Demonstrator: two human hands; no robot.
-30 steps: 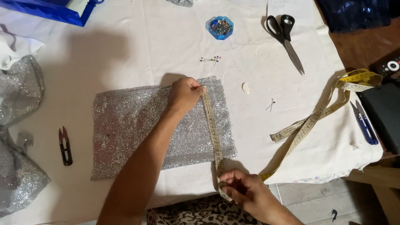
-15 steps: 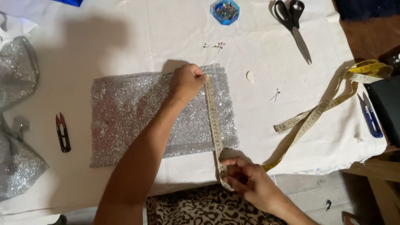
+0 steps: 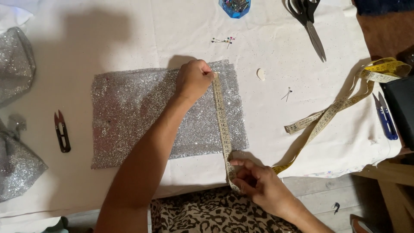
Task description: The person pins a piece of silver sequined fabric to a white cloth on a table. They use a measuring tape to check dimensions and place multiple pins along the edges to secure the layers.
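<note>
Barely shifted since the earlier frame: same stretch, view merely drifted. Left hand (image 3: 194,80) closed, pinning the end of the tape measure (image 3: 221,125) to the far edge of the silver glitter fabric (image 3: 129,116). Right hand (image 3: 254,181) pinching the tape just past the near edge, pulling it taut, seemingly to read the width. Loose remainder trailing off to the right of the right hand. Scissors (image 3: 308,23) and pins (image 3: 224,40) beyond the left hand on the surface (image 3: 280,112).

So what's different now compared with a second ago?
Very little. The right hand has shifted slightly along the tape measure, keeping it taut. The left hand still pins the tape's end at the far edge of the silver glitter fabric. Scissors and snips unmoved.
</note>
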